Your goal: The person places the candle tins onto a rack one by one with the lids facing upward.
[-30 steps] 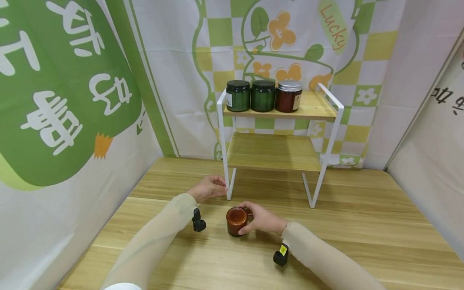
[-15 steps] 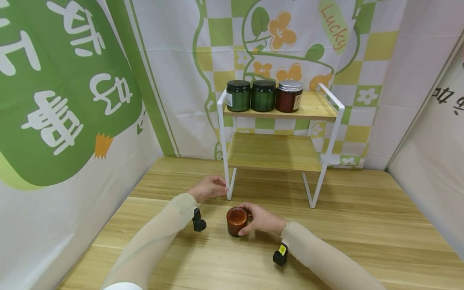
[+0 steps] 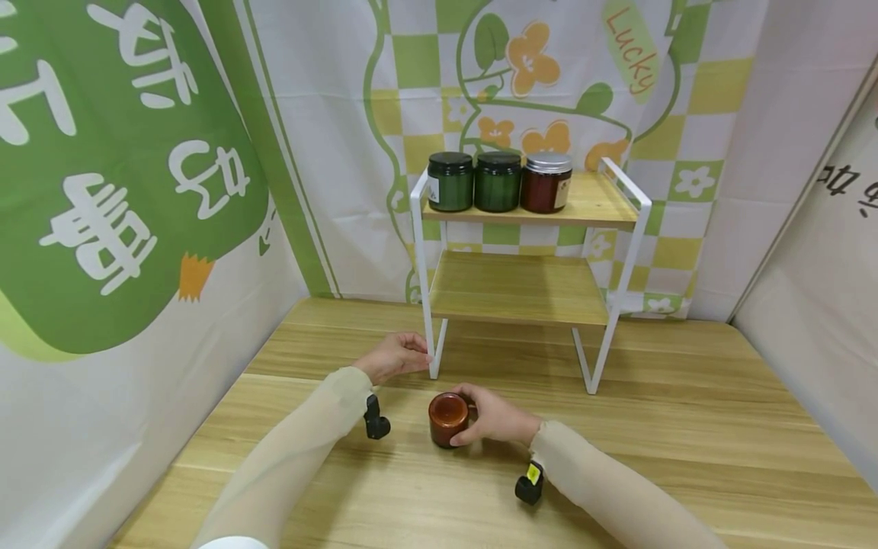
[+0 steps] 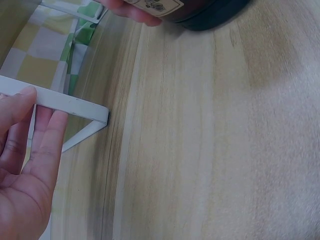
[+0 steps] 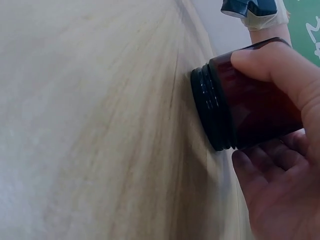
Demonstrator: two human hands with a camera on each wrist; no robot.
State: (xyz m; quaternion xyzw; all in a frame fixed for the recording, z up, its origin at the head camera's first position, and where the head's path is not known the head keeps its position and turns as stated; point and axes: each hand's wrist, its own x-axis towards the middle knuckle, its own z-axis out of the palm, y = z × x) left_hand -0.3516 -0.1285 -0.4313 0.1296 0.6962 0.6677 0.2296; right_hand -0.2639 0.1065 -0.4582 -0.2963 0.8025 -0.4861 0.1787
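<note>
Lid down on the tabletop stands an amber glass jar [image 3: 449, 421], its base facing up. My right hand [image 3: 504, 417] holds it from the right, thumb on the near side and fingers round the far side. In the right wrist view the black screw lid [image 5: 212, 110] is at the table surface. My left hand [image 3: 394, 357] is at the front left leg of a white-framed shelf rack [image 3: 428, 335]. The left wrist view has that leg [image 4: 75, 104] pinched between thumb and fingers. Part of the jar's label [image 4: 160, 6] appears there too.
On the rack's upper board [image 3: 600, 200] stand two green jars [image 3: 451, 187] [image 3: 497, 187] with black lids and a dark red jar [image 3: 546, 187] with a silver lid. A lower board [image 3: 517, 286] sits beneath. Printed cloth walls [image 3: 329, 152] surround the wooden table [image 3: 686, 427].
</note>
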